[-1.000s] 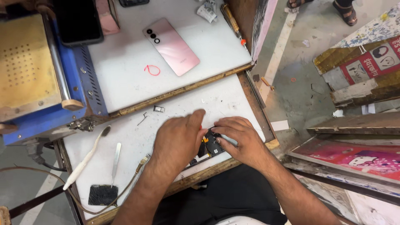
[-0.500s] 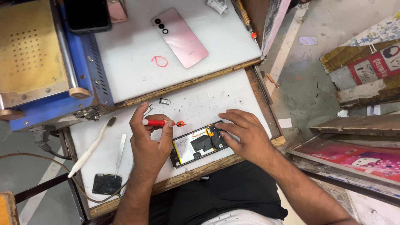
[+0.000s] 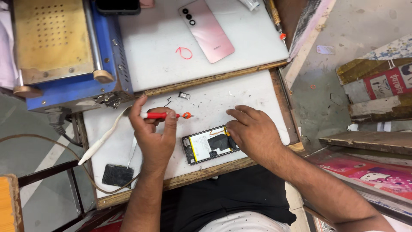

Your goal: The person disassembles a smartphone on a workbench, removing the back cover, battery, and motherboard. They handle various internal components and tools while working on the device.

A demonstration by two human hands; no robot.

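A white worktop (image 3: 240, 92) with a worn wooden edge fills the middle of the frame, and a second white board (image 3: 159, 38) lies above it, toward the top. At the upper left stands a blue machine (image 3: 64, 86) with a yellowish metal plate on top. The right side shows a grey concrete floor (image 3: 356, 25), stained and littered with scraps. Stacked wooden boards and printed panels (image 3: 377, 90) crowd the right edge. Light is even and flat.

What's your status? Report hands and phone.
Left hand fingers grip red screwdriver. Right hand pressing opened phone. Nothing between them.
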